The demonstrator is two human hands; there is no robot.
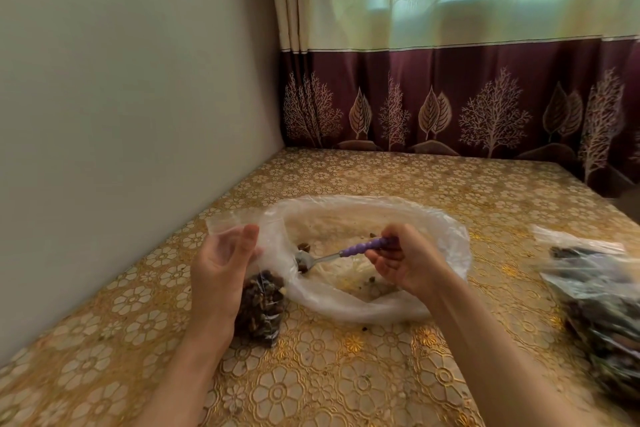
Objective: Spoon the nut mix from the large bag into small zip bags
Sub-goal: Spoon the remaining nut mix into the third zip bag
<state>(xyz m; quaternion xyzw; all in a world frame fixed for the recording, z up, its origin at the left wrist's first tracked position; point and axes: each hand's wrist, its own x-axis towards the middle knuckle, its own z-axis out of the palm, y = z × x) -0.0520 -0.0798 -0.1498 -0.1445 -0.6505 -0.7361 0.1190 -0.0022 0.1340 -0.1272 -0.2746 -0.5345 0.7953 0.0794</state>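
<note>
Wall [121,97]: seen along the left edge of the desk [346,374], which is covered with a gold floral cloth.
Left hand [221,263]: curled round the upper part of a small zip bag [261,308]; the clear top of the bag is held up and open beside the thumb.
Small zip bag: stood near the left edge of the desk, its lower half filled with dark nut mix, touching the left rim of the large bag [367,253].
Large bag: spread open in the middle of the desk, nearly emptied, a few dark pieces scattered inside.
Spoon [332,253]: purple handle, metal bowl loaded with nut mix, pointed left toward the small zip bag.
Right hand [405,260]: closed round the spoon handle, over the large bag.
Filled bags [595,308]: blurred, piled at the right edge of the desk.
Curtain [460,80]: hung behind the far edge.
</note>
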